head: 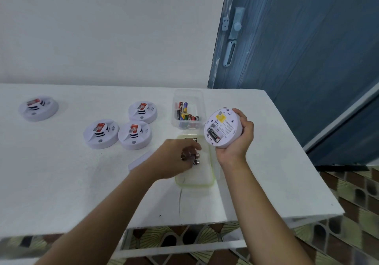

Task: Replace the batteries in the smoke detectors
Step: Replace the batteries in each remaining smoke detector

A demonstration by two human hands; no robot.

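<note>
- The right hand (235,141) is gripping the turned-over smoke detector (223,128) round its rim, fingers curled behind the right edge and thumb low. It is tilting the underside toward the camera, probably so the open battery bay faces the person.
- A black battery (213,134) is sitting in that bay at the lower left of the underside, so this unit is at the swapping step.
- The left hand (174,158) is hovering over the shallow tray (209,182), fingers curled and pinching what look like one or two small batteries (195,161). Blur is hiding whether they are going in or coming out.
- The tray is lying just near of the detector and between the two arms, seemingly serving as the drop spot for loose cells. Another loose battery (191,140) is lying at its far end.
- A clear tub (202,108) is standing just beyond the tray, holding mixed batteries (185,113), likely the supply, placed where either hand can reach it.
- A flat white piece (141,159), possibly the bay cover, is lying on the table (61,182) beside the left wrist.
- Four more detectors are resting face up to the left: three clustered (143,112) (101,133) (134,134) and one far left (38,107), well apart, perhaps sorting done from waiting.
</note>
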